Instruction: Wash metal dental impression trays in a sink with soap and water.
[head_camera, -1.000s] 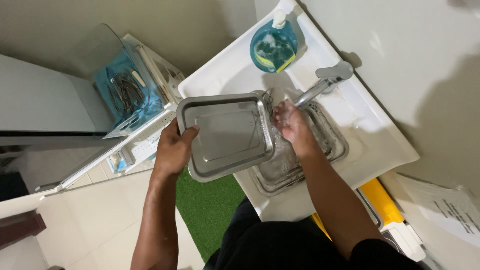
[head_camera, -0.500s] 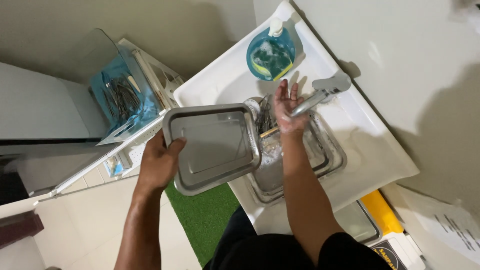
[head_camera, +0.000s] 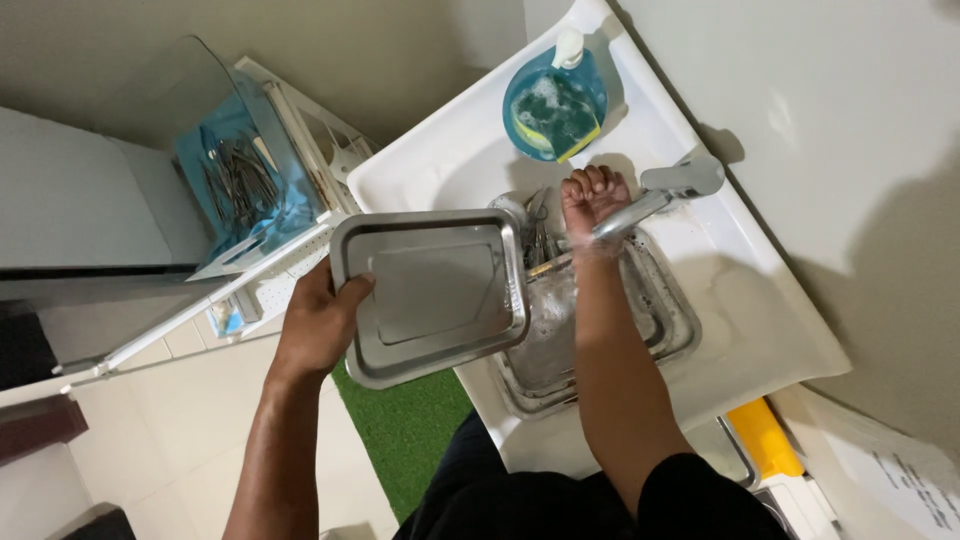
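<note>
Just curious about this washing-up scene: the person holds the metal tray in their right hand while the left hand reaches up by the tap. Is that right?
Not quite: the hands are swapped. The head view shows the left hand gripping the metal tray by its edge, while the right hand is up by the tap over the sink. The rest stands.

Open basin left of the faucet; trays and blue bowl crowding the rest.

Steel trays: two, one held, one in the basin
Taps: one
Blue bowls: one
Hands: two, left, right
</note>
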